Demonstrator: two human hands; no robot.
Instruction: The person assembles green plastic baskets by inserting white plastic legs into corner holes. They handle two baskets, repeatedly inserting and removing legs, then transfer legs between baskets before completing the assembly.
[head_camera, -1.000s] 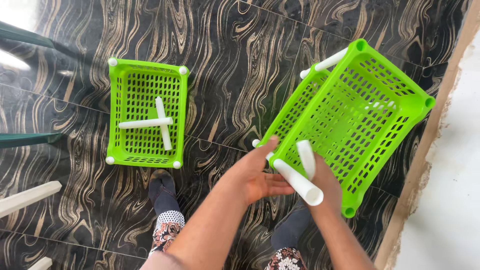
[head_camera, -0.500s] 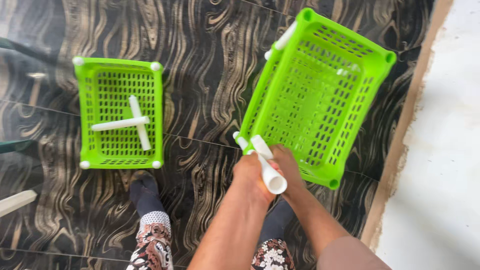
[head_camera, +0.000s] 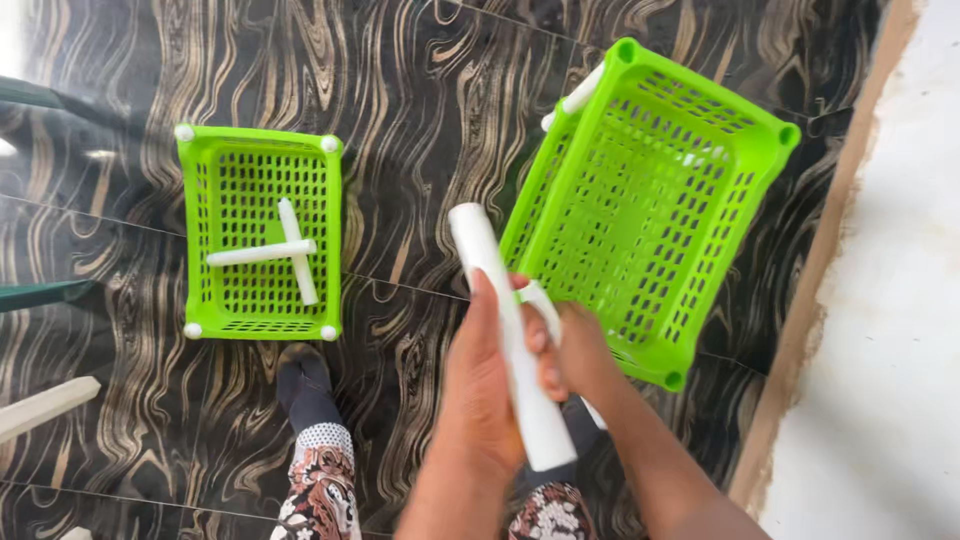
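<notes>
My left hand (head_camera: 480, 400) grips a white tube (head_camera: 505, 330); my right hand (head_camera: 575, 350) clasps the near corner of the tilted green basket (head_camera: 650, 200) on the floor (head_camera: 420, 120).

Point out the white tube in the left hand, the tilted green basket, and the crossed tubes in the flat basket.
white tube (head_camera: 478, 245), head view, upper shaft above the fingers.
tilted green basket (head_camera: 650, 200), head view, slotted base.
crossed tubes (head_camera: 293, 250), head view, where they cross.

We see the left basket (head_camera: 260, 232) lying flat on the floor (head_camera: 420, 120), two crossed tubes (head_camera: 285, 250) inside; the tilted basket (head_camera: 650, 210) sits well right, hands (head_camera: 520, 370) before it.
</notes>
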